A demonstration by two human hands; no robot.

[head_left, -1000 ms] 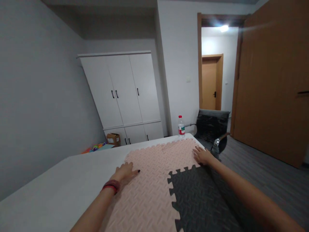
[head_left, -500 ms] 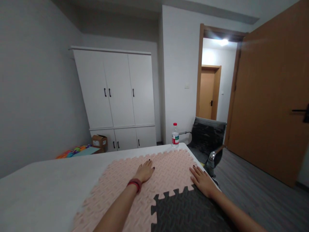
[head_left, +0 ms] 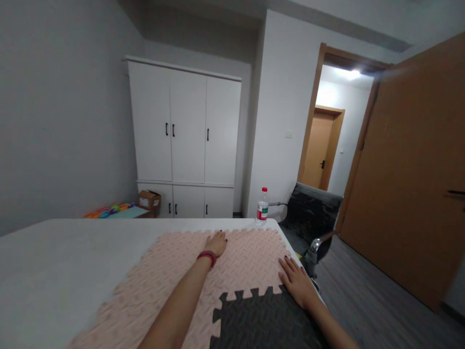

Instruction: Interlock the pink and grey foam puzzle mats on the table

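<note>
Pink foam puzzle mats (head_left: 247, 261) with a raised pattern lie on the white table, and a dark grey foam mat (head_left: 261, 317) with jigsaw edges meets them at the near right. My left hand (head_left: 217, 244), a red band on its wrist, rests palm down on the pink foam toward the far side. Its fingers are stretched out. My right hand (head_left: 297, 281) lies flat with fingers apart near the table's right edge, over the border between pink and grey foam. Neither hand holds anything.
A clear plastic bottle (head_left: 262, 207) with a red cap stands at the table's (head_left: 47, 261) far right corner. A black chair (head_left: 312, 213) is beside that corner. Behind are a white cabinet (head_left: 189, 131), a cardboard box (head_left: 149, 201) and an open wooden door (head_left: 410, 184).
My view has tilted and turned slightly. My left hand has slid a little farther forward across the pink foam; my right hand stays flat near the right edge.
</note>
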